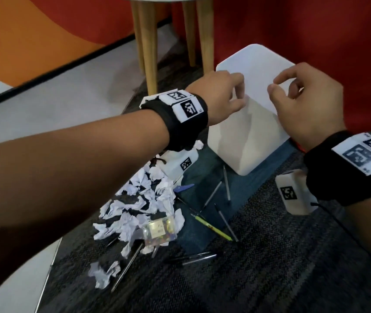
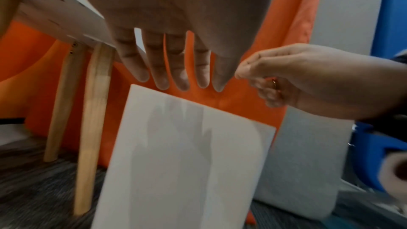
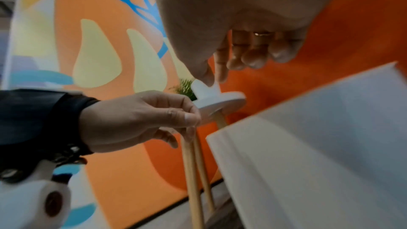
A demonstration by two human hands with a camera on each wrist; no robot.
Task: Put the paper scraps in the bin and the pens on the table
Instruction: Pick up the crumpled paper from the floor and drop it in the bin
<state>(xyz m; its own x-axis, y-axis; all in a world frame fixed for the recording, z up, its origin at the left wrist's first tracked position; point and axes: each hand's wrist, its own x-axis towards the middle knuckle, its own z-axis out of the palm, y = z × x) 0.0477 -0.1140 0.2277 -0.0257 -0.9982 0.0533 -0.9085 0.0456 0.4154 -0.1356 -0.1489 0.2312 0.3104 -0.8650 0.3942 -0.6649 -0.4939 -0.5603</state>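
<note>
A white bin [image 1: 243,136] with a flat closed top stands on the carpet. My left hand [image 1: 239,91] hovers at its top left edge, fingers straight and spread [image 2: 176,79], holding nothing. My right hand [image 1: 275,85] hangs over the top right, thumb and forefinger a little apart, the other fingers loosely curled [image 3: 253,58], with nothing in it. Crumpled white paper scraps [image 1: 143,206] lie heaped on the floor to the bin's near left. Several pens lie scattered beside them, among them a yellow pen [image 1: 213,228] and black pens [image 1: 193,258].
A white-topped table on wooden legs [image 1: 148,46] stands just behind the bin, against an orange and red wall. A small clear plastic box [image 1: 159,231] sits on the scrap heap. A blue object [image 1: 183,187] lies near the pens.
</note>
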